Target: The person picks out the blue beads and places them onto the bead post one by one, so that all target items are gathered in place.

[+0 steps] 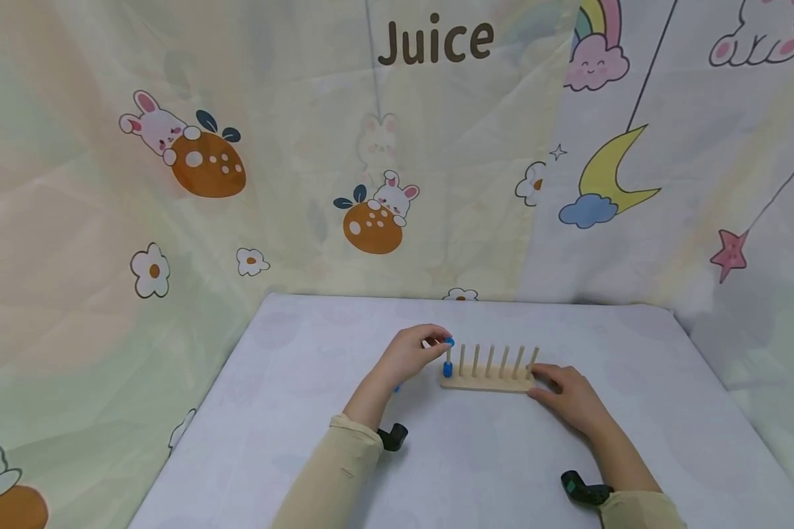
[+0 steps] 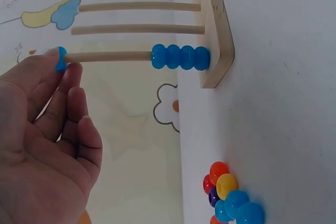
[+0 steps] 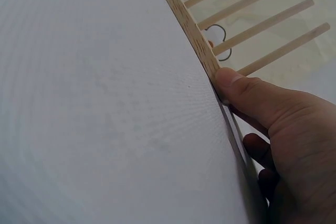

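Observation:
A wooden peg board [image 1: 486,384] with several upright pegs stands on the table. My left hand [image 1: 406,354] pinches a blue bead [image 2: 61,59] between thumb and fingertips at the top of the leftmost peg [image 2: 110,56]. Lower on that same peg, several blue beads [image 2: 181,57] are stacked against the base. The other pegs in view carry no beads. At the board's right end, my right hand [image 1: 569,397] grips the base, its thumb [image 3: 231,78] on the near edge and the other fingers partly hidden behind.
Loose beads in red, orange, yellow [image 2: 227,186], dark purple and blue [image 2: 250,214] lie on the table left of the board, mostly hidden behind the left arm in the head view. A printed curtain [image 1: 291,147] hangs behind the white table [image 1: 490,463].

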`<state>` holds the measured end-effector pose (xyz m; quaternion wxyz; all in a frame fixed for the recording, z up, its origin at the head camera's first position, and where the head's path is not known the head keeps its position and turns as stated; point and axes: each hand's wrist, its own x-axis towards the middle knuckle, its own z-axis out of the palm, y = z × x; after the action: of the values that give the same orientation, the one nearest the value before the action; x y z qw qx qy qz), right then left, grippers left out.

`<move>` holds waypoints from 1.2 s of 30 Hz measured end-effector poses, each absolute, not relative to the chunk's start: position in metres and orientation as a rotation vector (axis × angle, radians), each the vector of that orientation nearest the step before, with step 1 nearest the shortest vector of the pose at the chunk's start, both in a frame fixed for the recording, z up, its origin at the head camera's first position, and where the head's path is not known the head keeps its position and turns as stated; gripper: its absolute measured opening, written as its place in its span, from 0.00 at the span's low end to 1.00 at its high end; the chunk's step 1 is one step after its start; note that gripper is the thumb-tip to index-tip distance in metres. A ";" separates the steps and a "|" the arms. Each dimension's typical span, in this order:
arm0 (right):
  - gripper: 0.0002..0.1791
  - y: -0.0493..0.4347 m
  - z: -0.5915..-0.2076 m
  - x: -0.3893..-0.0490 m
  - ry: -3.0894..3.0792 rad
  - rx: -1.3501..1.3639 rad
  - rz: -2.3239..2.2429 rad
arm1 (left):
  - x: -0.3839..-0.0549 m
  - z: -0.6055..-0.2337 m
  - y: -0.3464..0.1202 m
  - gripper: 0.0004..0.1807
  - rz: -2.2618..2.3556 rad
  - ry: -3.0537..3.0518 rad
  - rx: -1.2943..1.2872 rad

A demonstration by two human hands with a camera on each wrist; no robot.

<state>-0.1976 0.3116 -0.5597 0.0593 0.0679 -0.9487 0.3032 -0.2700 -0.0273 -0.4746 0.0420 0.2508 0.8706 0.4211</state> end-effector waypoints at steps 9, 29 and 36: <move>0.30 0.311 -0.556 -0.196 -2.872 0.212 0.932 | -0.268 -0.481 -0.026 0.10 1.306 2.644 0.733; 0.30 0.310 -0.557 -0.197 -2.872 0.204 0.934 | -0.269 -0.506 -0.024 0.11 1.355 2.623 0.642; 0.30 0.310 -0.557 -0.197 -2.868 0.185 0.928 | -0.269 -0.513 -0.024 0.10 1.345 2.594 0.614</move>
<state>-0.1968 0.3096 -0.5574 0.0606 0.0611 -0.9479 0.3068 -0.2695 -0.0237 -0.5135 0.0775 0.2051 0.8661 0.4491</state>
